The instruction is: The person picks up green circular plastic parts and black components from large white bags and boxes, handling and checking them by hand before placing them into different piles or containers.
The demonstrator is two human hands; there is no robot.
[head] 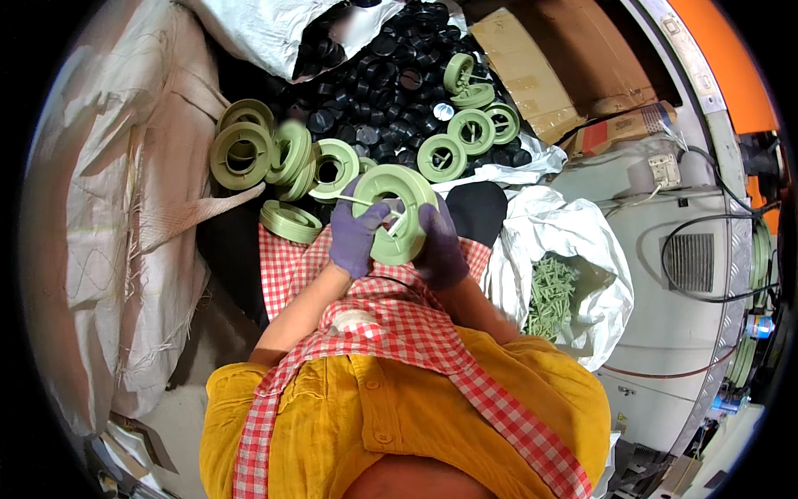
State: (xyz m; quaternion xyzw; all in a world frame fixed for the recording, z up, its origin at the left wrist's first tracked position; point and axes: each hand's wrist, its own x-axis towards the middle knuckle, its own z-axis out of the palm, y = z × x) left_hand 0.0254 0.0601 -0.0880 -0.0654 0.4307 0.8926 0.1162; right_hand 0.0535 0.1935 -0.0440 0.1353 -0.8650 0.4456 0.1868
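Observation:
Purple work gloves cover both of my hands. My left hand and my right hand grip a pale green plastic ring from its two sides, over my lap. A thin green sprue sticks out across the left side of the ring, by my left thumb. Inside the ring's opening a lighter piece of plastic shows. Just beyond my left hand lie more green rings, some stacked and tilted. Another group of green rings rests to the right, several with sprues across their centres.
A heap of black plastic caps spreads ahead, partly under a white sack. At right stands a white bag holding green sprue pieces. A large woven sack is at left; cardboard and a machine housing are at right.

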